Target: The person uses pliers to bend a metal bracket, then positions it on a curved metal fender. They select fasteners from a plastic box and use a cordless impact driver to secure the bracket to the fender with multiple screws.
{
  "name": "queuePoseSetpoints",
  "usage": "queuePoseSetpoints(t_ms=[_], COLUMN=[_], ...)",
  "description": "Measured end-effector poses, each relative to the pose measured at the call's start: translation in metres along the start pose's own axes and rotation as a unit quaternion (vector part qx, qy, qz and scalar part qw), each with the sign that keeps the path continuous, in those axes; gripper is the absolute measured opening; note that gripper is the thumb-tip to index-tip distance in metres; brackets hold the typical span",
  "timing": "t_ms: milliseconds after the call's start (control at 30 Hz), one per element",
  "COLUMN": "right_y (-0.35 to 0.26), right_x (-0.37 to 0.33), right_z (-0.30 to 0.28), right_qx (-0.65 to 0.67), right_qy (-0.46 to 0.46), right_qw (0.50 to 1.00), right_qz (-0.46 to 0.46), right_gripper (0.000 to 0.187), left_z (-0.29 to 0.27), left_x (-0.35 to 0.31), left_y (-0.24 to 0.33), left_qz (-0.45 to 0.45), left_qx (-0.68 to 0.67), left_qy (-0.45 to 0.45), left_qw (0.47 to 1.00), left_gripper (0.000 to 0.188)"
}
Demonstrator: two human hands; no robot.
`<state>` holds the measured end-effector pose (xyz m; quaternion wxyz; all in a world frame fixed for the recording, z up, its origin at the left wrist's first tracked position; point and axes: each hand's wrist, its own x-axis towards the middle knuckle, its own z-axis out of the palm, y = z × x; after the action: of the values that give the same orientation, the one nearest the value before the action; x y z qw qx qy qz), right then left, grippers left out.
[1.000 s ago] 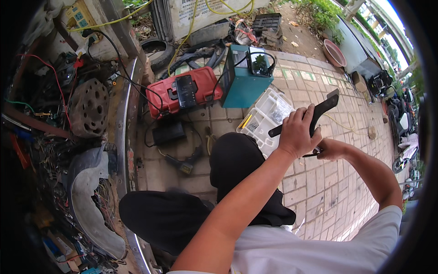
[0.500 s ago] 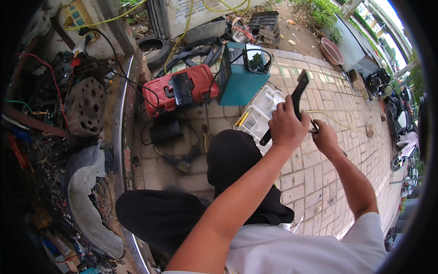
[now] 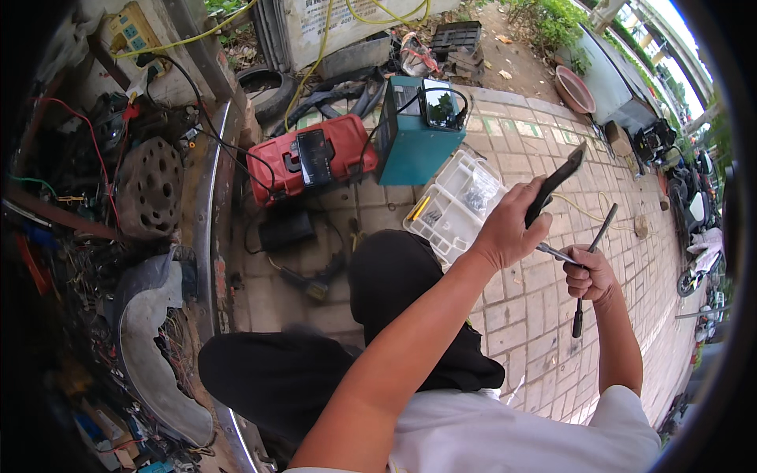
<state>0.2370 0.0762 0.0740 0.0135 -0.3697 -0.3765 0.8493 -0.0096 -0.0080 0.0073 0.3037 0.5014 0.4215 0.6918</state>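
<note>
My left hand (image 3: 518, 218) is closed around a flat, slightly bent black bar (image 3: 564, 175), whose far end sticks up past the fingers. My right hand (image 3: 590, 273) grips a T-shaped socket wrench (image 3: 602, 227) in a fist. One dark arm of the wrench rises above the fist and the other hangs below it. Its silver shaft points left to the black bar beside my left thumb; whether its tip sits on a fastener there is hidden. Below my left hand lies a white compartment box (image 3: 447, 206) with small parts and a plastic bag in it.
A red toolbox (image 3: 347, 140) with a phone (image 3: 315, 156) on it stands ahead, beside a teal metal box (image 3: 414, 150). Nearer lie a black pouch-like block (image 3: 287, 230) and a corded tool (image 3: 313, 282). A metal-edged bench (image 3: 206, 260) full of scrap runs along the left.
Both hands have moved right and slightly nearer. The black bar has tilted further to the right. The socket wrench has turned, so its crossbar now shows on both sides of my right fist.
</note>
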Motion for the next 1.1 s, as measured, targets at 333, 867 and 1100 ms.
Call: queuePoseSetpoints(t_ms=[333,867,1100], right_y=[0.033,-0.007,0.034], right_x=[-0.008,0.01,0.049], right_z=[0.048,0.039,0.038], right_qx=[-0.287,-0.787,-0.663], right_qy=[0.305,0.025,0.101], right_qw=[0.878,0.404,0.46], right_qz=[-0.232,-0.466,-0.581], right_gripper=[0.02,0.036,0.041], left_z=[0.004,-0.019,-0.017], left_x=[-0.005,-0.002,0.007], left_y=[-0.002,-0.007,0.013], left_qz=[-0.13,-0.541,-0.387], left_qx=[-0.084,-0.151,-0.445], left_qy=[0.03,-0.006,0.125], left_qw=[0.987,0.827,0.798], left_gripper=[0.044,0.039,0.039])
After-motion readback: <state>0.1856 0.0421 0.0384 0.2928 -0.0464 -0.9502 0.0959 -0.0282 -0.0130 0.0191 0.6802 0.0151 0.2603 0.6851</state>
